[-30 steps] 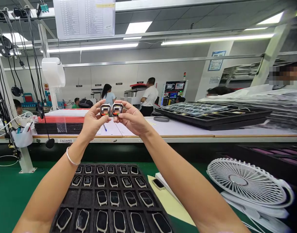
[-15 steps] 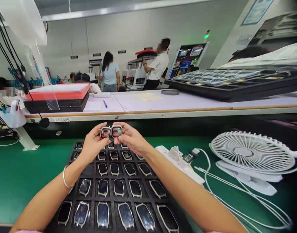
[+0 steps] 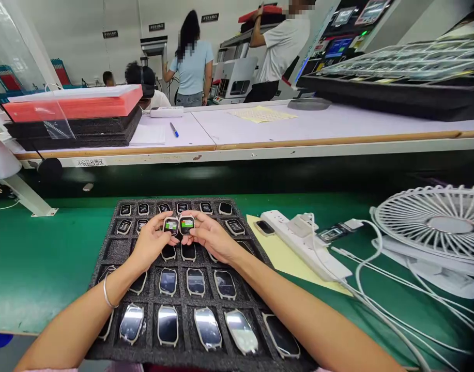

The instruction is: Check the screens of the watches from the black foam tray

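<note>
2 smartwatches between left hand and right hand, just above foam tray

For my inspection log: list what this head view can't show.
Screens of both smartwatches: too small to read.
Foam tray slots under the left hand and right hand: hidden by the hands.
Desk fan: cut off by the right edge.
Device by the power strip: too small.

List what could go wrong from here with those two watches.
The left hand and right hand hold the left smartwatch and right smartwatch very close together, so they could knock and scuff. Either could slip onto the other smartwatches lying in the foam tray below, possibly scratching their screens.
</note>
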A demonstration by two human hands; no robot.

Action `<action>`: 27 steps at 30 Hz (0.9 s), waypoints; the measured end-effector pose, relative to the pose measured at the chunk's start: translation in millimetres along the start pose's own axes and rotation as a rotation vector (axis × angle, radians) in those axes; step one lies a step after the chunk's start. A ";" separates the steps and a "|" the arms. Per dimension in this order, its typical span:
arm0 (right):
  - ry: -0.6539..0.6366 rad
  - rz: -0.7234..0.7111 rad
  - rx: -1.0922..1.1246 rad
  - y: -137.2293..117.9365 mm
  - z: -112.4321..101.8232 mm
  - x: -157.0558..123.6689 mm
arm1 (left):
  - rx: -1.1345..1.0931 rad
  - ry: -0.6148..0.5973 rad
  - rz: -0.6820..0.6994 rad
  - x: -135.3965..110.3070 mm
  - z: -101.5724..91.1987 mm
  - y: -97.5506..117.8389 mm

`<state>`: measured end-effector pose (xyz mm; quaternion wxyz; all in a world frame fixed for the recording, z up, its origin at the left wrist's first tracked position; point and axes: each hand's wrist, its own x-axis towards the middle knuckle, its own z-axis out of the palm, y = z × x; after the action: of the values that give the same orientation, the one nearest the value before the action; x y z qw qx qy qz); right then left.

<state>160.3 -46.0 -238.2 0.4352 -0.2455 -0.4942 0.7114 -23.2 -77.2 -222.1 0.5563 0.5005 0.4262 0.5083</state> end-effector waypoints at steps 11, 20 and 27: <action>-0.045 0.015 -0.008 2.3 -3.5 -0.5 | 0.004 0.020 -0.018 2.5 0.2 -3.4; -0.066 0.002 -0.051 1.1 -4.7 -2.3 | 0.007 -0.002 -0.033 0.7 -0.1 0.5; -0.039 0.003 -0.097 1.2 -4.7 -2.0 | 0.012 -0.026 -0.039 -0.9 -0.6 -1.6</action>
<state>164.6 -45.5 -241.3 0.4121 -0.2531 -0.5363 0.6917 -23.7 -78.0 -223.8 0.5688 0.5019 0.4316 0.4882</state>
